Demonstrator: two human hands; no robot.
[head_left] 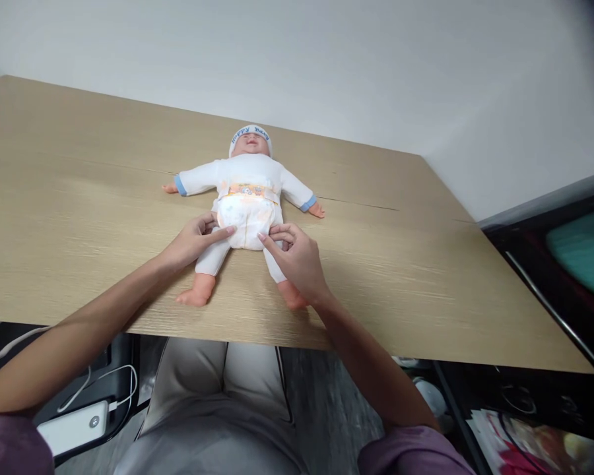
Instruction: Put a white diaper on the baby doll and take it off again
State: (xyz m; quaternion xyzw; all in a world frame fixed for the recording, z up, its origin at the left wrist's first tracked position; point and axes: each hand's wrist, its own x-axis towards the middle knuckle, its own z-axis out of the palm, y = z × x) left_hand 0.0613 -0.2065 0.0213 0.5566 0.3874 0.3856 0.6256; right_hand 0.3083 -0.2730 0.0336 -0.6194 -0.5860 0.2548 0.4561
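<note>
White-suited, one baby doll (247, 198) lies face up near the worktop's (79, 198) front edge, head toward the back edge, long axis running away from the person; left hand (193, 239) and right hand (297, 254) pinch its one nappy (246, 221) at either hip, equally near

You have a baby doll (247, 198) lying face up on the tabletop, nearer the front edge than the back, head toward the back edge and bare feet toward the front. Its arms are spread sideways. It wears a white suit with blue cuffs, a lettered white cap, and a white diaper (246, 221) with a coloured waistband.
</note>
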